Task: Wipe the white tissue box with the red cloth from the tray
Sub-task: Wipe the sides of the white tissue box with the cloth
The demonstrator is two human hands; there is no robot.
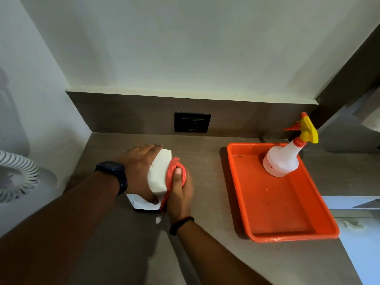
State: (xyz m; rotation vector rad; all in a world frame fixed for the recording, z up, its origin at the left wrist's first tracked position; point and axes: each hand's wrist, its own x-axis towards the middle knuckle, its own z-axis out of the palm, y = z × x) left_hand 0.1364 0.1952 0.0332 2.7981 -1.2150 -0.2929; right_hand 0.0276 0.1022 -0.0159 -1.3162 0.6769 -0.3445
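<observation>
We see the tissue box on the counter, between the left hand on its left and the right hand, which presses the cloth to its right side. Well to the right lies the tray, with a spray bottle upright in its far end. Behind, a wall socket sits in the backboard; a fan stands at far left.

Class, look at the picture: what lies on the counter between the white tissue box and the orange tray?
In the head view, only the right hand pressing the red cloth against the tissue box; beyond it, bare counter up to the tray.
</observation>
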